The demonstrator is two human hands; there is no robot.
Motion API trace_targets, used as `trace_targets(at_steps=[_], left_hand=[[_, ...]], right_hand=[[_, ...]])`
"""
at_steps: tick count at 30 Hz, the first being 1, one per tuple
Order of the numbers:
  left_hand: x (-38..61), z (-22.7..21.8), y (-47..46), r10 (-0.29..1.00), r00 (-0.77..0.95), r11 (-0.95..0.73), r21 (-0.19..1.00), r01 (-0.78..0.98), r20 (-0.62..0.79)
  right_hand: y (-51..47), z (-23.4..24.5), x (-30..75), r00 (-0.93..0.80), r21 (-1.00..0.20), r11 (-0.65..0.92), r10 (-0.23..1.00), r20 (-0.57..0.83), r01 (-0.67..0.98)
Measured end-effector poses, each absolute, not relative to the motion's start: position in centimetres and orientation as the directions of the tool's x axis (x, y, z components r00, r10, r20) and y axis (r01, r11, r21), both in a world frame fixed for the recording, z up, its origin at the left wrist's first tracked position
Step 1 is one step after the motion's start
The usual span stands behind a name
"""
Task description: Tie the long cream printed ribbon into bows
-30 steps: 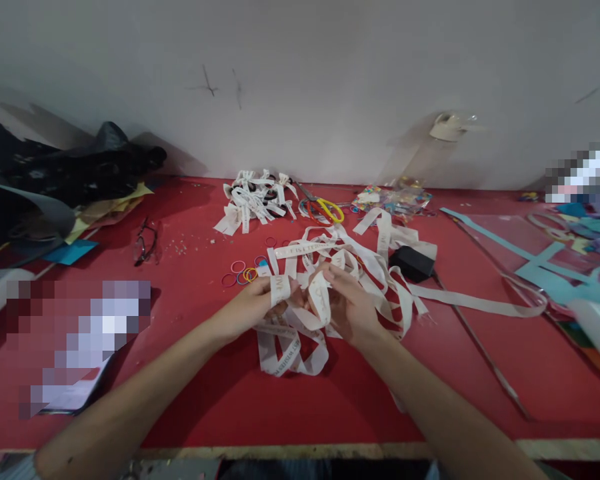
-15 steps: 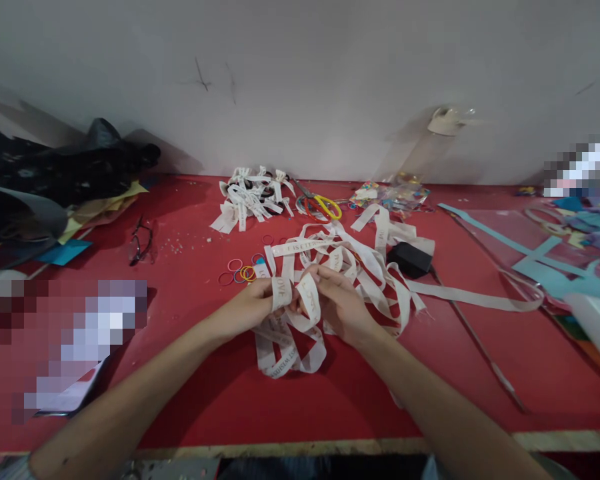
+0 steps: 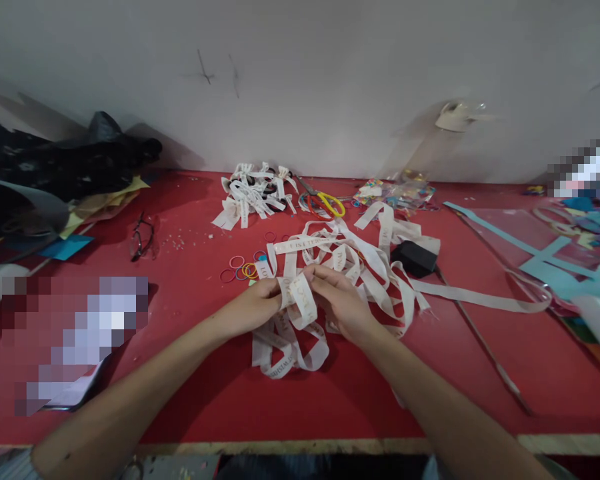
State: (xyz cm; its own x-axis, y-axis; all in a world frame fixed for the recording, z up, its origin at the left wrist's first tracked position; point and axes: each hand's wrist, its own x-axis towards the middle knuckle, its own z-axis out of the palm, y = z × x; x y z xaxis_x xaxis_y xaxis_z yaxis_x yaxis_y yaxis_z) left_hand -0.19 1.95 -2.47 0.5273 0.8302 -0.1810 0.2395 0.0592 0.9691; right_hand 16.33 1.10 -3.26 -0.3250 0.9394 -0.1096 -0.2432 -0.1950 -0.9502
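My left hand (image 3: 255, 307) and my right hand (image 3: 341, 301) meet over a red table (image 3: 220, 387), both pinching a printed white ribbon (image 3: 299, 298) folded into loops between the fingertips. Below the hands the ribbon hangs in loose coils (image 3: 285, 350). Behind my right hand lies a tangled pile of the same ribbon (image 3: 360, 257), with one long strip (image 3: 480, 300) trailing right. Small coloured rubber bands (image 3: 241, 268) lie just beyond my left hand.
A heap of finished ribbon bows (image 3: 254, 193) and scissors with yellow and red handles (image 3: 323, 202) sit near the wall. A black box (image 3: 414, 258), eyeglasses (image 3: 141, 238), a black bag (image 3: 75, 163), blue paper strips (image 3: 545, 260) and a thin rod (image 3: 485, 347) lie around.
The two ribbon loops held apart earlier have been brought together between my fingertips into one folded bundle. My hands have closed in slightly toward each other.
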Motion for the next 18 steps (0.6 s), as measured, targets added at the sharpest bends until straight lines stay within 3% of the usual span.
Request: trace_targets(at_steps=[5,18], left_hand=[[-0.42,-2.76,2.00,0.811,0.555,0.017,0.955,0.295,-0.185],[-0.44,-2.74,1.96,0.813,0.555,-0.014,0.945,0.326,-0.179]], right_hand=[[1.02,-2.83,16.32,-0.358,-0.980,-0.129,0.931,-0.068,-0.149],[1.11,-2.79,16.43,-0.409,-0.981,-0.136,0.910,-0.067,-0.141]])
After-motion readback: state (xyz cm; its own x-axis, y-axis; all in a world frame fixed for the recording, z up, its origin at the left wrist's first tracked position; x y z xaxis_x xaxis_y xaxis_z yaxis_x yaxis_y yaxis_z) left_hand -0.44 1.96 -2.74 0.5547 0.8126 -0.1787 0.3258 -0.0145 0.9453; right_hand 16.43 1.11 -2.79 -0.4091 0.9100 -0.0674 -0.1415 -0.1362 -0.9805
